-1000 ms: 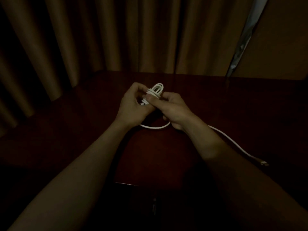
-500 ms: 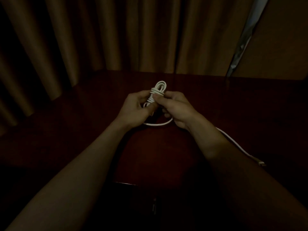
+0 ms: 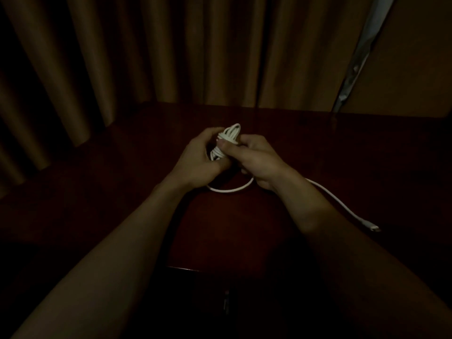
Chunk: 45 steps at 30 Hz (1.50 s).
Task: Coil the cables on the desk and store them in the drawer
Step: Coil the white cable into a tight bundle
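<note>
coiling: mostly wound | both hands (image 3: 234, 157) grasp cable (image 3: 228, 138) bundle | tail (image 3: 342, 204) loose on table (image 3: 367, 155) | drawer storage left

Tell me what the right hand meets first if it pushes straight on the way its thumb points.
The right hand pinches the white cable coil now; straight on, it would likely meet the left hand just behind. Depth unclear.

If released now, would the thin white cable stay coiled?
Probably not: only the left hand and right hand hold the loops of the thin white cable together. Its tail lies limp on the dark wooden desk, so it seems floppy and light.
</note>
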### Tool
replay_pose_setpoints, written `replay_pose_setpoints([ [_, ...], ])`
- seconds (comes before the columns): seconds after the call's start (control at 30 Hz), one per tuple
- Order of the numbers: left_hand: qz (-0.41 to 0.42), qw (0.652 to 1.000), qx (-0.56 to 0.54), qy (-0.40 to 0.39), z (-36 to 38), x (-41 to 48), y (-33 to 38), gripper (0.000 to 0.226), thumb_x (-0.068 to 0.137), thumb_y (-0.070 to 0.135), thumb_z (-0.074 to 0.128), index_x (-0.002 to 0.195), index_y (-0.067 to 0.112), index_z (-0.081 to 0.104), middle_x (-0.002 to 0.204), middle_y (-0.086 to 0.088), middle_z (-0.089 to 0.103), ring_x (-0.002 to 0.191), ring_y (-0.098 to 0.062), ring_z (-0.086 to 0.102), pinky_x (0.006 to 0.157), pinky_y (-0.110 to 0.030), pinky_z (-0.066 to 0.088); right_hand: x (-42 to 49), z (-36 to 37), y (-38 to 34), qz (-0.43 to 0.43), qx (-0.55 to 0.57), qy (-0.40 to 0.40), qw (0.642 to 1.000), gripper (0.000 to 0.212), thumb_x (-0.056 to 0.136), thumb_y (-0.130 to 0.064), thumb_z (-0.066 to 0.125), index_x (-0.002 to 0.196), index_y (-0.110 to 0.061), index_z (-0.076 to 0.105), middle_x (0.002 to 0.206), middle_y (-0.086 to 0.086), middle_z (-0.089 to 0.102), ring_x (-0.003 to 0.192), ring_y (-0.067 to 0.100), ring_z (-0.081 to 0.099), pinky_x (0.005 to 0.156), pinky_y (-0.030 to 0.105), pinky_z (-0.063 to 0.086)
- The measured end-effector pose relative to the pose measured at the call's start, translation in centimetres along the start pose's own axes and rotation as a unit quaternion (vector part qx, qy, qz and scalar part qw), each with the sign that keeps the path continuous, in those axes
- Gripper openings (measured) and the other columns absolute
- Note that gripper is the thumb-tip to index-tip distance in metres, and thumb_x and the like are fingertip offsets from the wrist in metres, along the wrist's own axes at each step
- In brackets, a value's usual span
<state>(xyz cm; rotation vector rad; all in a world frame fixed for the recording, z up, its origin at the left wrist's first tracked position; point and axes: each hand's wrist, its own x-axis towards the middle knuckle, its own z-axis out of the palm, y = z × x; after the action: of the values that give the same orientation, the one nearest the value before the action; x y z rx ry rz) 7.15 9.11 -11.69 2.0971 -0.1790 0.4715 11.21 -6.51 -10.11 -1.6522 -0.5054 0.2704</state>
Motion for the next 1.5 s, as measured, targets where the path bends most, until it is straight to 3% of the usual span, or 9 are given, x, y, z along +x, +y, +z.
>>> replay_pose_setpoints([
  [0.13,0.005,0.998,-0.052,-0.044,0.1,0.0,0.4,0.044,0.098,-0.001,0.057,0.135,0.023,0.061,0.119,0.005,0.071,0.106,-0.005,0.069,0.087,-0.021,0.056,0.1,-0.3,0.0,0.011,-0.019,-0.007,1.0,0.028,0.101,-0.033,0.064,0.119,-0.012,0.07,0.095,0.014,0.069,0.072,0.02,0.057,0.05,0.02,0.037],
  [0.3,0.032,0.997,-0.068,-0.032,0.2,-0.3,0.4,0.042,0.097,-0.007,0.06,0.128,0.022,0.064,0.115,0.002,0.075,0.105,-0.007,0.072,0.088,-0.023,0.057,0.3,-0.4,0.0,0.024,-0.002,0.025,0.999,0.018,0.099,-0.03,0.069,0.087,-0.017,0.068,0.073,-0.003,0.067,0.05,0.0,0.056,0.046,0.018,0.039],
  [0.4,0.024,0.997,-0.068,0.021,0.2,-0.2,0.1,0.046,0.093,-0.004,0.069,0.132,0.021,0.064,0.116,0.004,0.074,0.106,-0.007,0.073,0.089,-0.025,0.059,0.5,-0.7,0.3,0.031,0.031,0.034,0.998,0.04,0.094,-0.025,0.075,0.067,-0.017,0.047,0.076,0.006,0.067,0.053,0.002,0.061,0.045,0.017,0.042],
  [0.57,0.05,0.996,-0.025,0.07,0.0,-0.3,-0.1,0.047,0.084,0.003,0.082,0.121,0.019,0.059,0.108,0.009,0.07,0.096,-0.006,0.072,0.078,-0.028,0.062,0.0,-0.3,-0.2,0.026,0.097,0.001,0.995,0.022,0.095,-0.021,0.073,0.099,-0.001,0.068,0.094,0.011,0.075,0.066,0.005,0.071,0.049,0.013,0.046],
  [0.77,0.013,0.998,0.01,0.064,0.1,0.0,-0.7,0.04,0.084,0.013,0.082,0.117,0.019,0.061,0.106,0.007,0.072,0.093,-0.009,0.073,0.082,-0.041,0.062,-0.1,0.6,-0.4,0.018,0.109,-0.02,0.994,0.033,0.101,-0.017,0.064,0.128,0.003,0.063,0.101,0.009,0.074,0.071,0.005,0.072,0.053,0.015,0.05],
  [1.03,-0.049,0.994,-0.097,-0.013,0.3,0.2,0.6,0.022,0.103,0.009,0.059,0.123,0.015,0.068,0.114,-0.004,0.075,0.104,-0.016,0.074,0.088,-0.03,0.06,0.4,-0.7,0.3,0.011,0.013,0.005,1.0,0.026,0.103,-0.027,0.061,0.125,-0.014,0.068,0.108,0.0,0.076,0.083,0.001,0.071,0.058,0.016,0.05],
  [1.17,-0.032,0.996,-0.081,0.027,0.3,0.0,0.4,0.033,0.097,0.006,0.069,0.129,0.013,0.064,0.115,0.001,0.074,0.105,-0.011,0.074,0.094,-0.035,0.061,0.7,-0.5,0.5,0.014,0.043,0.023,0.999,0.022,0.102,-0.023,0.064,0.121,-0.013,0.067,0.101,0.001,0.075,0.072,0.005,0.066,0.052,0.016,0.045],
  [1.33,-0.043,0.995,-0.037,0.08,-0.1,-0.1,0.1,0.045,0.074,0.02,0.088,0.106,0.025,0.057,0.1,-0.002,0.073,0.087,-0.018,0.075,0.072,-0.04,0.062,0.7,0.5,0.5,0.045,0.102,0.019,0.994,0.029,0.096,-0.028,0.073,0.115,-0.007,0.068,0.093,0.004,0.073,0.071,0.01,0.062,0.056,0.022,0.046],
  [1.5,-0.032,0.996,-0.029,0.082,0.0,-0.2,0.1,0.056,0.065,0.028,0.083,0.101,0.016,0.043,0.097,-0.013,0.068,0.078,-0.017,0.067,0.065,-0.047,0.058,0.7,1.0,0.7,0.012,0.016,0.039,0.999,0.023,0.098,-0.03,0.07,0.099,-0.008,0.069,0.064,-0.008,0.062,0.049,-0.002,0.052,0.04,0.015,0.033],
])
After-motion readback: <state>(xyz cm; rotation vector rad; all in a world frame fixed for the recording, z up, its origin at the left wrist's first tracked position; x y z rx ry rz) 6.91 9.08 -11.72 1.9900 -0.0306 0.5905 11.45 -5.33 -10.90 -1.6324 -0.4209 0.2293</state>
